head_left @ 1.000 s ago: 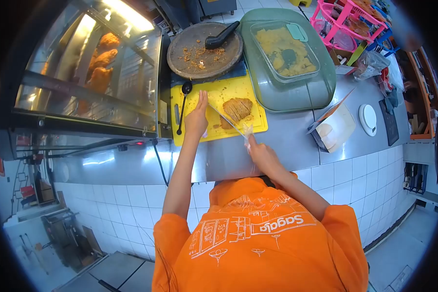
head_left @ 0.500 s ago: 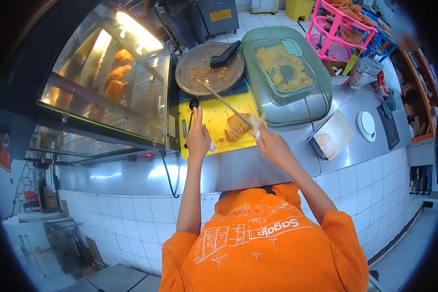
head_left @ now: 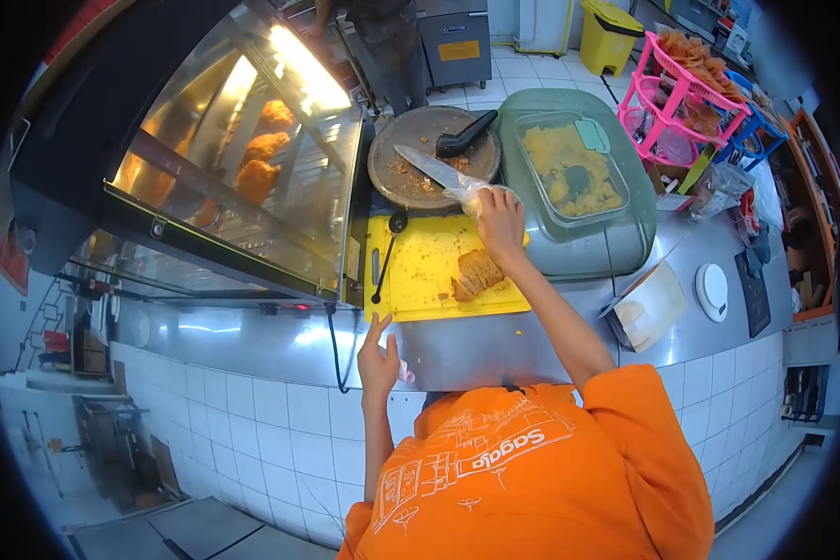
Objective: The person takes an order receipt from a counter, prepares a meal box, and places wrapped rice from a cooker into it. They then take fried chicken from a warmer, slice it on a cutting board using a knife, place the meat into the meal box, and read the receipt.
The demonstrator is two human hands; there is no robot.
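In the head view, the right hand [head_left: 500,222] is closed around the handle of a knife [head_left: 431,168], with clear plastic bunched at the grip. The blade slants away and to the left, its tip over the round stone dish [head_left: 389,183]. The sliced piece of food [head_left: 477,274] lies from that grip back toward the body and slightly left, on the yellow board [head_left: 422,264]; its long axis runs roughly crosswise to the blade, and the right hand is the nearer one. The left hand [head_left: 378,366], thumb and a finger extended, is at the board's near side, a pale scrap beside it; whether it grips that, I cannot tell. A black spoon [head_left: 387,261] lies on the board's left, between the display case [head_left: 243,250] and the food. Beyond, a pestle [head_left: 465,137] rests in the dish.
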